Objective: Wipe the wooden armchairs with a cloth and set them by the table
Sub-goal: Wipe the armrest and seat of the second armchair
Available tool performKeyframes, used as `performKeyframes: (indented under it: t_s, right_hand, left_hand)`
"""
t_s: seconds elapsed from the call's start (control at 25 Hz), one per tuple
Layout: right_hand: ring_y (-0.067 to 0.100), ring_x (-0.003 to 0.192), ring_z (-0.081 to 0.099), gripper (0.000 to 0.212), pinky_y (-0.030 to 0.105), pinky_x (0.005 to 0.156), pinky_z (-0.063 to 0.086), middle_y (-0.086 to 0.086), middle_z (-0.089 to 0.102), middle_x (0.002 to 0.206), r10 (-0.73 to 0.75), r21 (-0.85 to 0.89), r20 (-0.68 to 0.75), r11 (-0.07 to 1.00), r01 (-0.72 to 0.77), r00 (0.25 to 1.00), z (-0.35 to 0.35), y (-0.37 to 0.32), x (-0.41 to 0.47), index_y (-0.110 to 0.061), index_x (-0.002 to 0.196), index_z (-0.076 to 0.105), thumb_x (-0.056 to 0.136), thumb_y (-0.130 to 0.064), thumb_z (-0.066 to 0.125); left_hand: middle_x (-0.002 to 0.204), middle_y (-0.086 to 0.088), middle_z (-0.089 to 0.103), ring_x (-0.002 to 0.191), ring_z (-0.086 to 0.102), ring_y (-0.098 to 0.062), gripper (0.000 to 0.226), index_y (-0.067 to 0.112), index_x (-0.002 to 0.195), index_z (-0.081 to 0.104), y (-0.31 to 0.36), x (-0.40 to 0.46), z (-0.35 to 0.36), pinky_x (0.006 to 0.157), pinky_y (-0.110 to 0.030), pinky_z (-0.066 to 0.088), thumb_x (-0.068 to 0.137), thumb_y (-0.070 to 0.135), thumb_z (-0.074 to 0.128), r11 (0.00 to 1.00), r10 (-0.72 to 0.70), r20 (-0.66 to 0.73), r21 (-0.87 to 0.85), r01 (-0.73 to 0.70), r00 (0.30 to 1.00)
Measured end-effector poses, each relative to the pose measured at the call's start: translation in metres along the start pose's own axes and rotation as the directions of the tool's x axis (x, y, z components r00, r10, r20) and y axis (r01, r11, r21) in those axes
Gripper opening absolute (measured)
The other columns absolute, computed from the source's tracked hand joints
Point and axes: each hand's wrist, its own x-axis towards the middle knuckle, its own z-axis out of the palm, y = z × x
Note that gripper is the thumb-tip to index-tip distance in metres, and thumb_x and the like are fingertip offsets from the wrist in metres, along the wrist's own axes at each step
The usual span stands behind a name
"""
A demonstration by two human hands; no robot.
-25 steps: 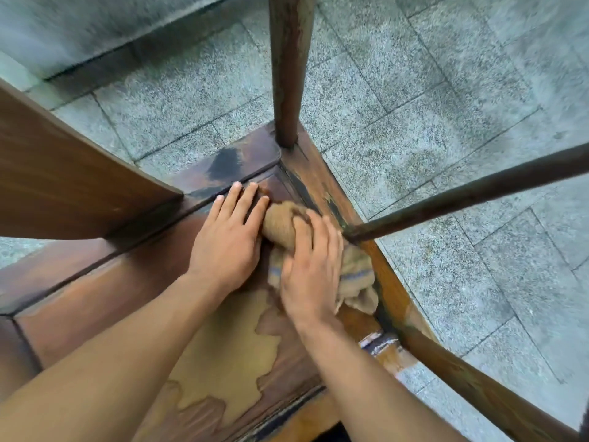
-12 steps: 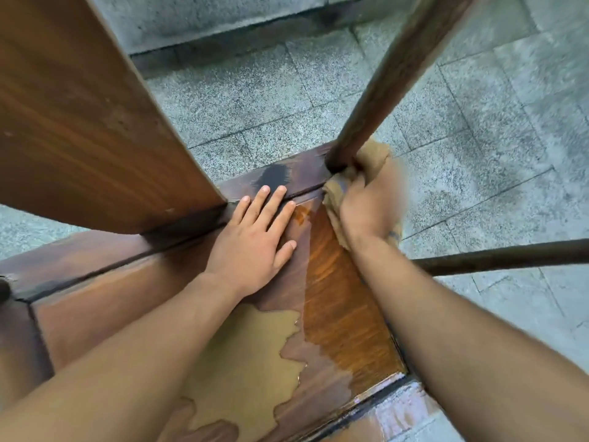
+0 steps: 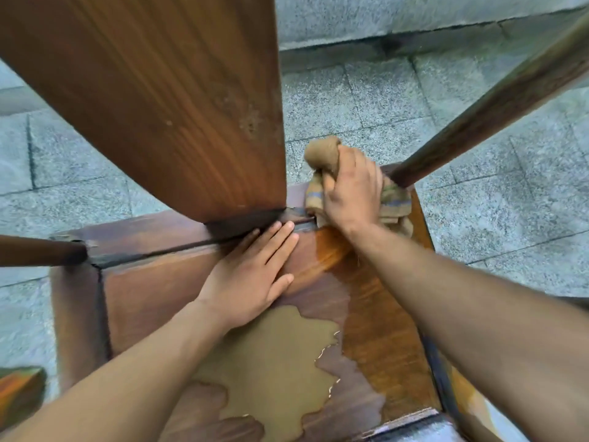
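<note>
Armchair [image 3: 376,317] of dark, glossy wood, seen from above, standing on grey speckled stone paving [image 3: 462,224]. Seat flat and roughly square, varnish worn: one wide olive-tan patch [image 3: 271,358] with ragged, flaking edges near the front, a brighter orange-brown streak of grain along the right side. Back splat [image 3: 165,100] broad, smooth, flaring toward the camera, grain running lengthwise, a few pale pits near its right edge. Two round posts in view: one slanting up to the right [image 3: 497,103], one poking in from the left edge [image 3: 35,250], both cut off by the frame. Legs hidden beneath the seat.

Cloth [image 3: 322,154], one, tan and coarse with faint blue stripes, bunched at the seat's back right corner beside the right post; its middle covered by the right hand [image 3: 350,189], fingers curled round the wad and clutching it. Left hand [image 3: 251,275] laid flat on the seat, fingers straight and together, grasping nothing, tips reaching the dark joint at the splat's foot.

Two bare forearms entering from below. Blurred orange and green shape [image 3: 19,393] at lower left, too cropped to identify. Pale stone step [image 3: 414,17] across the top.
</note>
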Motion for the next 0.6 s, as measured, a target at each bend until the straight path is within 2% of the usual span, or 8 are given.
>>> performKeyframes:
  t_s: [0.08,0.12,0.24,0.32,0.48,0.6]
  right_hand:
    - [0.031,0.123,0.052,0.044,0.044,0.115,0.029,0.008,0.061,0.13,0.063,-0.064,-0.04,0.996,-0.066,0.997,0.009,-0.018,0.005,-0.015,0.131,0.056,0.091,-0.032,0.063]
    - [0.03,0.124,0.052,0.045,0.044,0.117,0.028,0.007,0.062,0.131,0.039,-0.062,-0.056,0.997,-0.043,0.998,0.012,-0.025,-0.004,-0.016,0.131,0.057,0.088,-0.031,0.064]
    - [0.03,0.129,0.049,0.056,0.049,0.121,0.026,0.007,0.061,0.137,-0.177,0.067,0.022,0.982,0.175,0.984,0.007,-0.026,-0.057,-0.012,0.135,0.058,0.081,-0.023,0.068]
    - [0.035,0.13,0.049,0.058,0.053,0.12,0.028,0.012,0.061,0.137,-0.22,0.131,0.099,0.97,0.207,0.97,-0.001,-0.016,-0.077,-0.007,0.136,0.058,0.081,-0.019,0.07]
    - [0.034,0.13,0.046,0.057,0.049,0.119,0.027,0.01,0.058,0.14,-0.088,0.109,0.19,0.992,0.068,0.978,-0.01,-0.024,-0.083,-0.009,0.14,0.054,0.086,-0.02,0.067]
    - [0.034,0.131,0.044,0.055,0.047,0.116,0.029,0.01,0.053,0.144,0.031,0.027,0.168,0.999,-0.036,0.985,-0.007,-0.044,-0.107,-0.01,0.142,0.05,0.091,-0.026,0.064]
  left_hand:
    - [0.167,0.004,0.005,0.154,0.002,-0.013,0.066,0.019,0.159,0.017,-0.005,-0.004,0.0,0.125,-0.034,0.003,0.102,0.048,0.037,0.998,-0.004,0.012,-0.064,0.005,1.0]
    - [0.167,0.004,0.004,0.154,0.001,-0.013,0.066,0.02,0.159,0.017,-0.007,-0.006,-0.001,0.125,-0.034,0.003,0.102,0.047,0.038,0.995,-0.018,0.015,-0.093,0.019,1.0]
    - [0.167,0.003,0.007,0.154,0.001,-0.013,0.063,0.019,0.158,0.02,-0.016,-0.026,-0.004,0.125,-0.034,0.003,0.103,0.041,0.041,0.99,-0.064,0.026,-0.123,0.066,0.998]
    - [0.167,0.002,0.006,0.154,0.0,-0.013,0.06,0.02,0.158,0.019,-0.024,-0.046,-0.005,0.124,-0.032,-0.001,0.104,0.037,0.039,0.986,-0.109,0.015,-0.123,0.11,0.994]
    - [0.167,0.002,0.006,0.154,-0.001,-0.015,0.062,0.02,0.158,0.021,-0.036,-0.085,-0.005,0.124,-0.033,0.0,0.101,0.027,0.045,0.949,-0.272,0.011,-0.162,0.271,0.962]
    - [0.167,0.005,0.002,0.154,-0.001,-0.014,0.066,0.021,0.158,0.021,-0.044,-0.116,0.001,0.125,-0.037,0.005,0.099,0.029,0.049,0.871,-0.451,0.01,-0.215,0.442,0.893]
